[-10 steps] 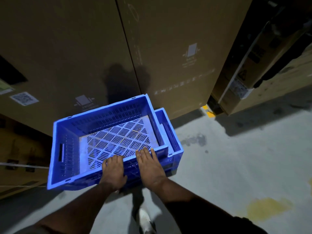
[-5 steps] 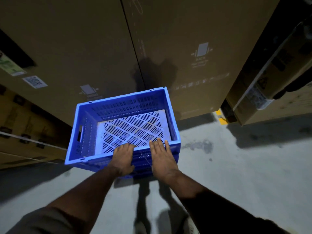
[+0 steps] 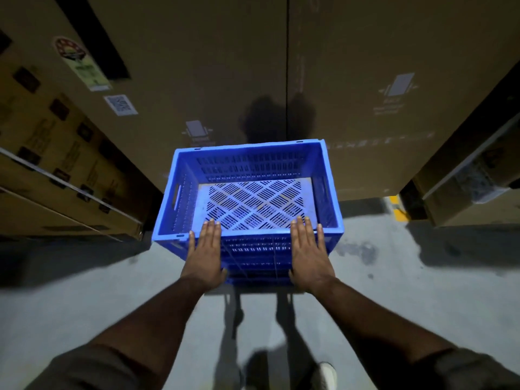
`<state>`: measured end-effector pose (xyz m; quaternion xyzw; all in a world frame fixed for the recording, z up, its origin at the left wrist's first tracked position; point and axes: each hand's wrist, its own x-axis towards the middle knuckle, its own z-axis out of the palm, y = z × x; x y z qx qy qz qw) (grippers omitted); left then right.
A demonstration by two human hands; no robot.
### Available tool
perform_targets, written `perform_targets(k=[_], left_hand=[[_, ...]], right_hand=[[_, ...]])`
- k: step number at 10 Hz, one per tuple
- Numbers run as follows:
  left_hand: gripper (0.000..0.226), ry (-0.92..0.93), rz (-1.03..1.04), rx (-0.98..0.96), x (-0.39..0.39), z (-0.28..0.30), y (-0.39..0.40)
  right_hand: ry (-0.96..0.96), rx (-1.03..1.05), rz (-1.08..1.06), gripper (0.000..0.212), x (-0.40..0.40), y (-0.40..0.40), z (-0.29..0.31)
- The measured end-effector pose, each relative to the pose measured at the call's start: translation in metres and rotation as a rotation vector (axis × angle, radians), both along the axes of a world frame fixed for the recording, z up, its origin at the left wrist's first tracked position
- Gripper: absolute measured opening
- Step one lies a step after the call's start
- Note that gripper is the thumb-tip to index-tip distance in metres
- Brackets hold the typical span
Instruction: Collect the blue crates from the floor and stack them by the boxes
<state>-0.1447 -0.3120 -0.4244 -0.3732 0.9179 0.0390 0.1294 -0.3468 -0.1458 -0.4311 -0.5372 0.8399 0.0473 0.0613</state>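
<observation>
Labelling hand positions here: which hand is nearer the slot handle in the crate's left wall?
Left. The left hand presses the blue crate's near wall towards the slot handle's side; the right hand presses towards the opposite end.

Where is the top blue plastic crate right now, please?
In the head view it sits centre frame, the top blue plastic crate on a crate stack before the tall brown cardboard boxes, with both hands flat against its near wall.

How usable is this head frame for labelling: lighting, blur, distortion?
Head view: dim overall, light from behind casts the person's shadow on the cardboard boxes; blue crate and both hands sharp enough; sleeves and shoe at the bottom blur; wide-angle bends box edges.
</observation>
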Motion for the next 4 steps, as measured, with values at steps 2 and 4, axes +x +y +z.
perform_targets(k=[2, 4], left_hand=[[0.114, -0.127, -0.061, 0.161, 0.006, 0.024, -0.011], [0.099, -0.048, -0.11, 0.212, 0.041, 0.06, 0.004]], right_hand=[[-0.082, 0.17, -0.073, 0.103, 0.009, -0.006, 0.017], [-0.267, 0.123, -0.156, 0.095, 0.03, -0.014, 0.063]])
